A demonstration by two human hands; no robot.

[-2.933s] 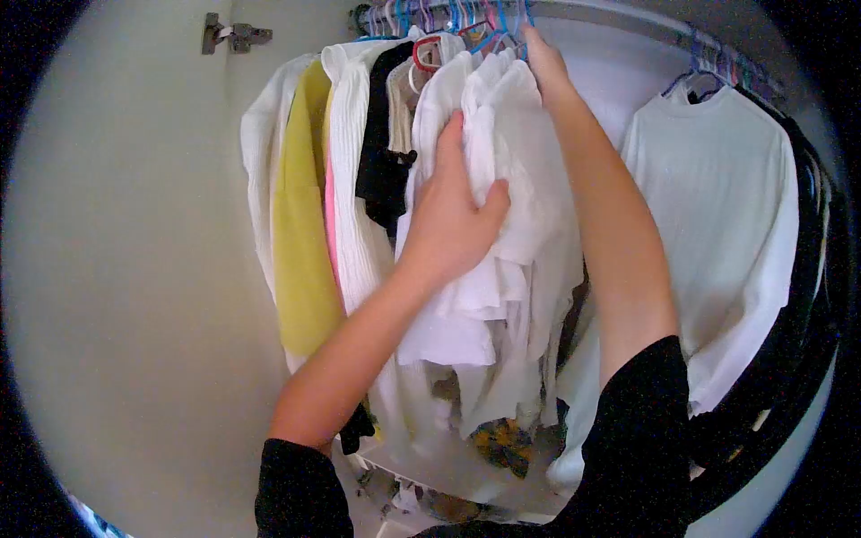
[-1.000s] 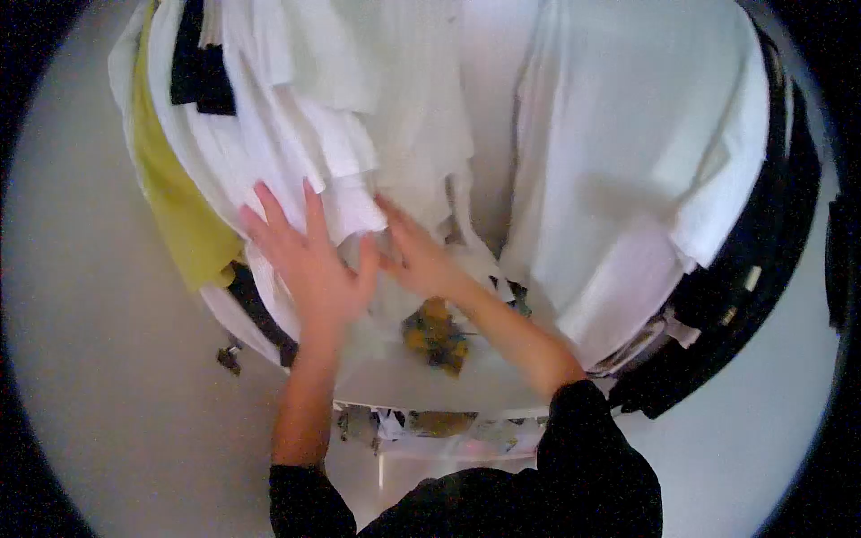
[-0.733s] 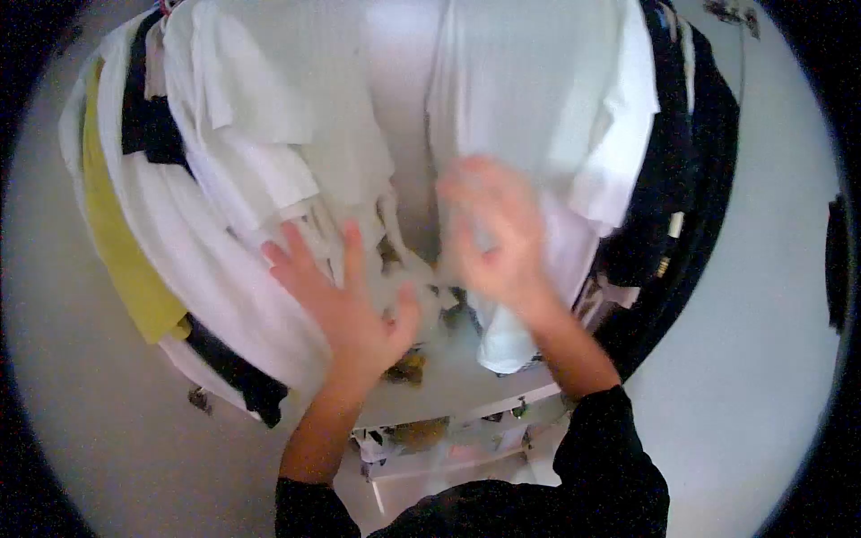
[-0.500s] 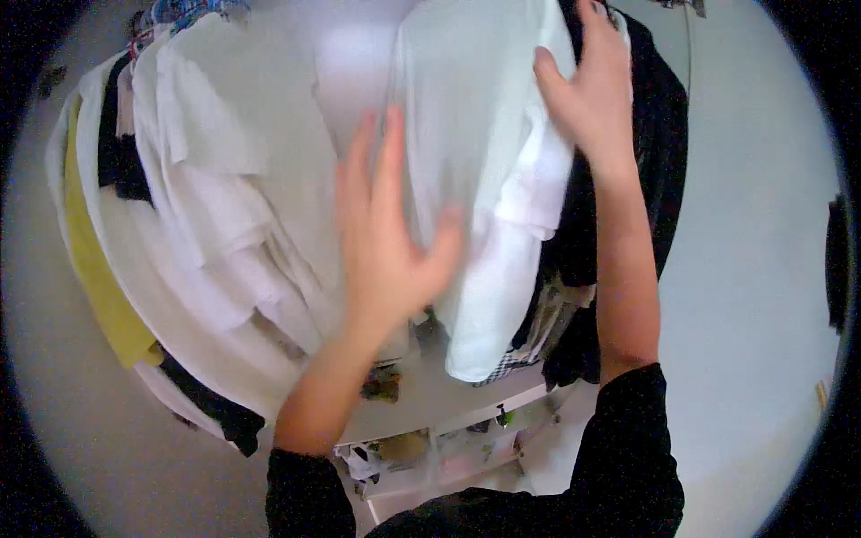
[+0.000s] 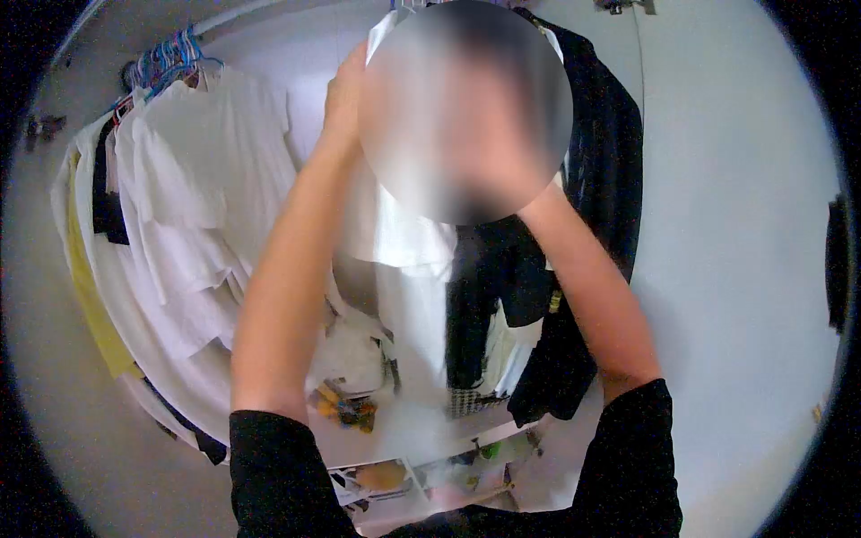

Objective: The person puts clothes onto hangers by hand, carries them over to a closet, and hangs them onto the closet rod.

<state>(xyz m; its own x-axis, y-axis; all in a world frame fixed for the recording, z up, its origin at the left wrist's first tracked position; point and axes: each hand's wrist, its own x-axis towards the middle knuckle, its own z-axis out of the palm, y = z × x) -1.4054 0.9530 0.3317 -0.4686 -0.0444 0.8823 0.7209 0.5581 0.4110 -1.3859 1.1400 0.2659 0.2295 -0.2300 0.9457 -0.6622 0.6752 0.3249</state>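
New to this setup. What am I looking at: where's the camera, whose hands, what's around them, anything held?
There's no machine: these are a person's own bare hands, with short black sleeves further down the arms. One camera, worn on the head, looks forward and down into a wardrobe. The left hand and right hand are raised at the hanging clothes. A round blur hides much of them, so I can't tell what either grips. Nearest are a white garment and black clothes. Further left hang white tops and a yellow garment, near bunched blue hangers. On the shelf below lies an orange-and-dark item.
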